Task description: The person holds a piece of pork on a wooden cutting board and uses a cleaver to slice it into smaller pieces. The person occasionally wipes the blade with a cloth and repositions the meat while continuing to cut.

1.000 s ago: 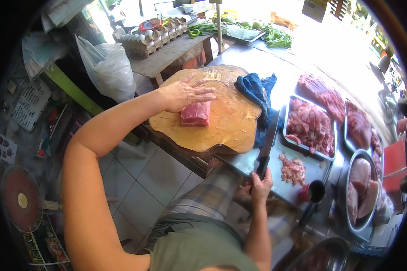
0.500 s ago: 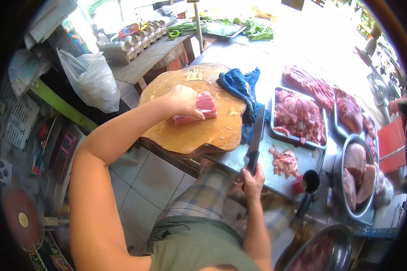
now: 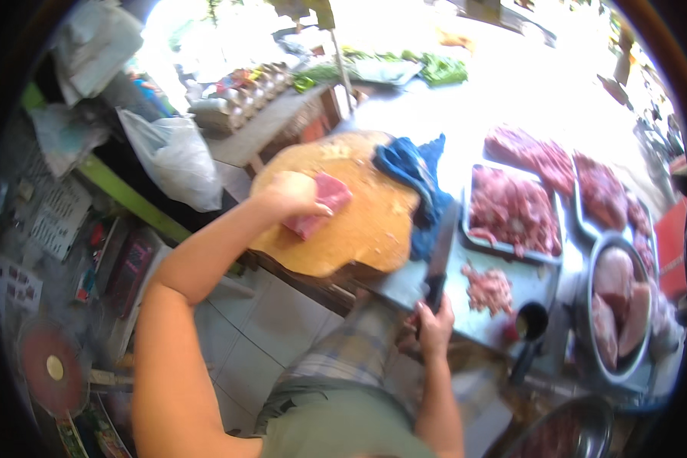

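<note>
My left hand [image 3: 290, 195] grips a slab of raw meat [image 3: 333, 195] from above, its fingers closed around the near side. The slab rests on a thick wooden chopping board [image 3: 366, 233] with an uneven edge. Small scraps dot the wood around it. In my right hand [image 3: 436, 324] is a large knife [image 3: 441, 248], held by its black handle with the broad blade pointing away from me. The blade is right of the board, apart from the meat. A blue cloth [image 3: 418, 175] lies over the board's right edge.
Right of the knife stand a tray of cut meat [image 3: 511, 210], a pile of trimmings [image 3: 488, 290], a black-handled pan [image 3: 531, 320] and a metal bowl [image 3: 599, 362] of large meat pieces. Egg trays [image 3: 240, 99] and leafy greens [image 3: 443, 69] lie beyond. A white plastic bag [image 3: 177, 164] hangs left.
The slab has turned on the board under my left hand, its length now slanting up to the right. My right hand still holds the knife. The whole view has shifted slightly and blurred.
</note>
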### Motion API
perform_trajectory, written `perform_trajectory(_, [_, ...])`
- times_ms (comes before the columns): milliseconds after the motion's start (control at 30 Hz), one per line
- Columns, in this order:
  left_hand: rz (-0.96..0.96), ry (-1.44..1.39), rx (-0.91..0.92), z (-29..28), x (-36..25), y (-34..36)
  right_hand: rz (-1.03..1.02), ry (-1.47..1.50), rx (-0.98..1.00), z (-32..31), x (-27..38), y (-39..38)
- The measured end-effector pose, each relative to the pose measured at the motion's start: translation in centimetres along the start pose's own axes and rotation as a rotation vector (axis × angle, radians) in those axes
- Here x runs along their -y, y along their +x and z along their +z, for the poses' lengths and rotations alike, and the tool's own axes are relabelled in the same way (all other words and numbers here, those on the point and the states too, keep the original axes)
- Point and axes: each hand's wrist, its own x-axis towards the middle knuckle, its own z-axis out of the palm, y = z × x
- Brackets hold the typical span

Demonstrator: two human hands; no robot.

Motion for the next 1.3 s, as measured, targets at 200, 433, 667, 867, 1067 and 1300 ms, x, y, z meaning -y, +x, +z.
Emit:
perform_trajectory(200, [0.452, 0.087, -0.460, -2.0, -6.7, 4.4, -0.049, 0.005, 0.030, 0.8, 0.4, 0.0])
perform_trajectory(433, [0.491, 0.061, -0.432, -0.1, -11.6, 12.0, -0.028, 0.010, 0.027, 0.0, 0.3, -0.1])
perform_trajectory(667, [0.638, -0.148, -0.570, -3.2, -3.0, 12.6, -0.011, 0.051, 0.019, 0.2, 0.6, 0.0])
perform_trajectory(867, [0.290, -0.015, -0.254, -2.9, 3.0, 11.6, 0.010, 0.068, 0.023, 0.4, 0.9, 0.0])
perform_trajectory(1067, [0.068, -0.394, -0.124, -1.3, -3.8, 14.9, 0.012, 0.058, 0.016, 0.4, 0.8, 0.1])
perform_trajectory(1300, [-0.131, -0.462, 0.034, 2.1, -7.9, 16.5, 0.120, 0.045, 0.027, 0.0, 0.5, -0.2])
